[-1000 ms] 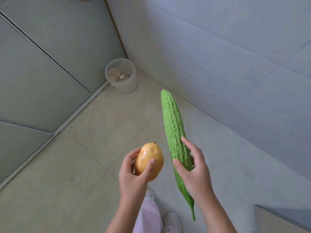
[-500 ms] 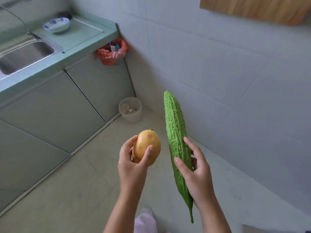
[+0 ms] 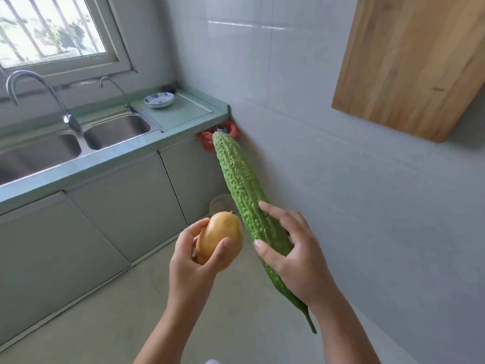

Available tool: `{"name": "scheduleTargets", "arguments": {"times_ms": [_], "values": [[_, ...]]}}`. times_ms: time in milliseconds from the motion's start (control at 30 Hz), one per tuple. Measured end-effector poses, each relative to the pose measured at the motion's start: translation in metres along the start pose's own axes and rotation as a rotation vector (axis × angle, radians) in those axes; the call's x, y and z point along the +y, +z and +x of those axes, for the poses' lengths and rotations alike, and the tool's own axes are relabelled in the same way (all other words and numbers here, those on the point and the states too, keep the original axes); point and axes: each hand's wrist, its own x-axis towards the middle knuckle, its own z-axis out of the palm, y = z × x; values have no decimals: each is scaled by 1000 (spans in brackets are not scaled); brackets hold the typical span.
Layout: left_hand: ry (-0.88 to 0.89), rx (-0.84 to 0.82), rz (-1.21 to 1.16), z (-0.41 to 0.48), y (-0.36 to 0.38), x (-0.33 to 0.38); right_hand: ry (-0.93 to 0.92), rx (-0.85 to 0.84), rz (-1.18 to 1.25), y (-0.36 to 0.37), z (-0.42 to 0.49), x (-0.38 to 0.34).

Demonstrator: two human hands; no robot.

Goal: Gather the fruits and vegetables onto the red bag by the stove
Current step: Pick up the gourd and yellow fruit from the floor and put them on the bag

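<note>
My left hand [image 3: 193, 261] grips a yellow-orange mango [image 3: 218, 237] in front of me, thumb and fingers curled round it. My right hand [image 3: 296, 253] holds a long bumpy green bitter gourd [image 3: 242, 187] near its stem end, and the gourd points up and away toward the counter corner. A red plastic bag [image 3: 206, 139] hangs at the end of the green counter, partly hidden behind the gourd's tip. No stove is in view.
A green counter [image 3: 183, 116] with a double steel sink [image 3: 115, 130] and two taps runs along the left, with grey cabinets below. A blue-and-white bowl [image 3: 159, 99] sits on the counter. A clear bin [image 3: 220, 203] stands on the floor. A wooden cabinet [image 3: 409, 61] hangs at upper right.
The view has tilted up from the floor to the counter, sink and window. Both hands keep their grips on the mango and the gourd, held at about the same place in front of me.
</note>
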Motion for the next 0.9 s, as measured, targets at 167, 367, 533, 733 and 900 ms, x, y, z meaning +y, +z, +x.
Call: {"name": "scheduleTargets", "arguments": {"times_ms": [167, 367, 533, 733, 900], "values": [[-20, 78, -20, -19, -49, 1, -81, -147, -60, 17, 7, -28], [-23, 285, -82, -39, -94, 13, -189, -303, -69, 57, 4, -54], [-7, 389, -4, -62, -138, 17, -243, -404, -26, 91, -3, -75], [1, 558, 10, -106, -207, 27, -286, -559, 26, 142, -31, -111], [-14, 678, 43, -162, -272, 28, -336, -689, 63, 194, -77, -151]]}}
